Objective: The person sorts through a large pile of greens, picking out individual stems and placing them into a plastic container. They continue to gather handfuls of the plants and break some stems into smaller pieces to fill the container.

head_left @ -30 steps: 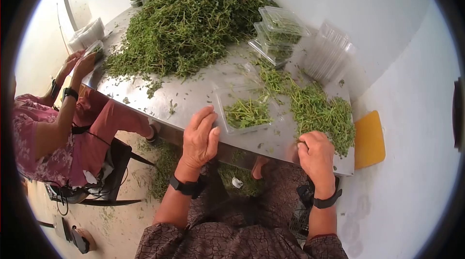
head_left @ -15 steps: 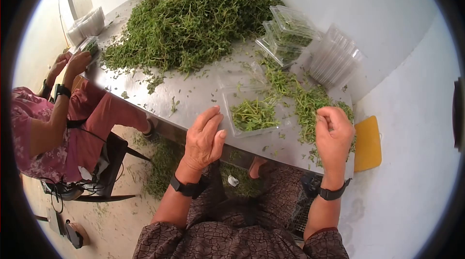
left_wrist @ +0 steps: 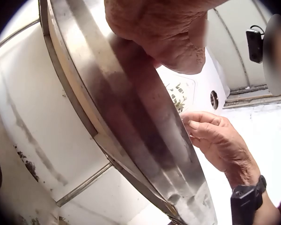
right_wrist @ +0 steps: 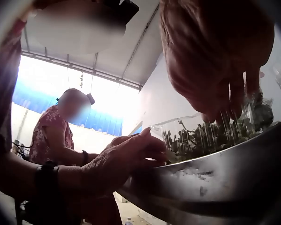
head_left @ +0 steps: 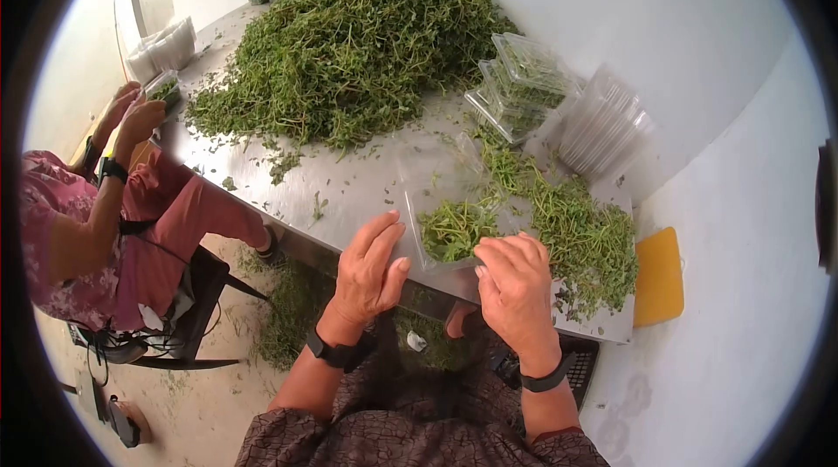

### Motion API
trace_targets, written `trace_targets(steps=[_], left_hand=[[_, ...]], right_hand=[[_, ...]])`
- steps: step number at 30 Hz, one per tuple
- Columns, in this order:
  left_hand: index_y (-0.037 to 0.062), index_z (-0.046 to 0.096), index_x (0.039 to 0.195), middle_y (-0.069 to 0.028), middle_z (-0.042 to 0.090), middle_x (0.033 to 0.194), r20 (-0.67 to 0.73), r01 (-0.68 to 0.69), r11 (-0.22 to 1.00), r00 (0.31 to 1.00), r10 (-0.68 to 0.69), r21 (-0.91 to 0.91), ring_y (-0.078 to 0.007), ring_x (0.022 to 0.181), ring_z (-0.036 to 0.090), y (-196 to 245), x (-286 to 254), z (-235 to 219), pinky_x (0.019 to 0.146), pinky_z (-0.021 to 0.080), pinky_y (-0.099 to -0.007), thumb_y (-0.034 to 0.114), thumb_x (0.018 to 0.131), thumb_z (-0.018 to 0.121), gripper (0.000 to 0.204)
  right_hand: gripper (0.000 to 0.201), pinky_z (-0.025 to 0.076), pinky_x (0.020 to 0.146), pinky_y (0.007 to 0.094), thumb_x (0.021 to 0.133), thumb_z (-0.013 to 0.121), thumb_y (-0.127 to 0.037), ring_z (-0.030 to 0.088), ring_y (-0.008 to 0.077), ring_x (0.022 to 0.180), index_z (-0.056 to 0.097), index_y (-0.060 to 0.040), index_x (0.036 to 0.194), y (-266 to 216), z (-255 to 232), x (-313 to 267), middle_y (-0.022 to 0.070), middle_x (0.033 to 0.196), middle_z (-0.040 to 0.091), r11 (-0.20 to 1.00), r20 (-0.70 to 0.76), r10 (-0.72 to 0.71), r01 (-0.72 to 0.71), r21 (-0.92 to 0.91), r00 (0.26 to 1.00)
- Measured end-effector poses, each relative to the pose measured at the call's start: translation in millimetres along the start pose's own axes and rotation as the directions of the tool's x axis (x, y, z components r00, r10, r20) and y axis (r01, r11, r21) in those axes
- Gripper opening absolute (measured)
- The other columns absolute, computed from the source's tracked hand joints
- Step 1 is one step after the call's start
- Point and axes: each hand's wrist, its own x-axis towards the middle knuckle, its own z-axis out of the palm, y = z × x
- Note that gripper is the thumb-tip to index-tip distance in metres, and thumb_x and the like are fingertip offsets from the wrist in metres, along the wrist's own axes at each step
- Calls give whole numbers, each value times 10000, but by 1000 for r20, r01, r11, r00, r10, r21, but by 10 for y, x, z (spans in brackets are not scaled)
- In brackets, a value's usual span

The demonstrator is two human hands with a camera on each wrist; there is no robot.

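A clear plastic clamshell box (head_left: 425, 257), lid folded back, stands near the table edge with leafy green sprigs (head_left: 458, 227) in its tray. My left hand (head_left: 371, 271) is at the box's left side, fingers fairly straight and thumb apart, nothing held. My right hand (head_left: 517, 288) leans over the box's right front corner, fingertips right at the rim and the greens. In the right wrist view, its fingers (right_wrist: 234, 101) point down over the greens in the box. A loose strip of greens (head_left: 580, 231) lies to the right of that hand.
A large heap of greens (head_left: 349, 48) covers the back of the metal table (head_left: 288, 192). Filled boxes (head_left: 528, 87) and nested empty boxes (head_left: 607, 131) stand back right. A yellow board (head_left: 659, 275) leans by the wall. Another person (head_left: 96, 240) sits at left, handling a box.
My right hand moved from the loose greens on the right, leftward to the open box's right front corner. My left hand stays at the box's left side.
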Motion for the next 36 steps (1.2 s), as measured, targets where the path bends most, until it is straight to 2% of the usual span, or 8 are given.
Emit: trace_targets(steps=[8, 10, 12, 15, 22, 24, 31, 36], left_hand=[[-39, 611, 1141, -226, 587, 1232, -28, -23, 994, 999, 20, -105, -399, 1099, 590, 100, -22, -72, 931, 480, -466, 142, 820, 650, 370], [-4, 616, 1162, -207, 580, 1264, 51, -191, 982, 980, 190, -1, -400, 1133, 571, 253, 25, -123, 973, 441, -498, 157, 806, 670, 395], [32, 616, 1193, -167, 562, 1318, 123, -189, 982, 975, 185, 20, -368, 1187, 545, 355, 70, -118, 1044, 372, -513, 222, 784, 716, 461], [49, 607, 1225, -91, 521, 1392, 390, -215, 956, 912, 123, 200, -300, 1300, 456, 436, 169, -146, 1128, 251, -530, 367, 777, 738, 565], [35, 593, 1236, -114, 518, 1396, 556, -318, 920, 818, 146, 227, -334, 1279, 454, 542, 513, -276, 1083, 309, -514, 499, 851, 633, 605], [32, 594, 1259, -120, 536, 1399, 574, -222, 965, 812, 105, 137, -347, 1243, 482, 518, 554, -294, 1025, 343, -492, 606, 893, 523, 684], [22, 588, 1264, -148, 558, 1365, 599, -280, 947, 790, 132, 160, -351, 1222, 492, 451, 645, -158, 993, 363, -445, 598, 948, 435, 675], [4, 582, 1262, -174, 637, 1196, 619, -203, 963, 784, 52, 176, -334, 1152, 525, 462, 645, -107, 974, 358, -438, 529, 990, 397, 620]], right_hand=[[215, 412, 1005, 488, 737, 675, 34, 587, 265, 1012, 655, -11, 947, -36, -15, -32, 81, 927, 644, 999, -4, -42, 42, -19, 999], [214, 411, 1007, 489, 738, 674, 34, 586, 266, 1012, 654, -8, 946, -62, -22, -51, 83, 927, 641, 999, 1, -38, 38, -10, 999], [213, 411, 1009, 489, 738, 673, 34, 586, 266, 1012, 653, -5, 946, -80, -27, -63, 86, 928, 639, 999, 5, -41, 41, -1, 999], [222, 412, 1008, 488, 736, 671, 37, 585, 268, 1009, 646, -4, 953, -87, -34, -93, 93, 932, 633, 998, 9, -60, 60, 19, 998], [205, 424, 997, 485, 749, 658, 25, 584, 275, 988, 631, 0, 950, -31, -17, -130, 109, 913, 625, 997, -22, -63, 64, 43, 998], [198, 427, 995, 487, 751, 654, 24, 583, 277, 983, 630, 3, 947, -23, -18, -149, 113, 913, 624, 996, -21, -67, 68, 52, 998], [210, 420, 1022, 488, 742, 645, 32, 583, 276, 973, 626, 5, 949, 3, 9, -170, 109, 890, 613, 995, -24, -75, 77, 64, 997], [222, 418, 1027, 487, 744, 643, 32, 584, 270, 970, 623, 4, 963, 34, 24, -197, 105, 889, 612, 994, -22, -78, 79, 76, 997]])
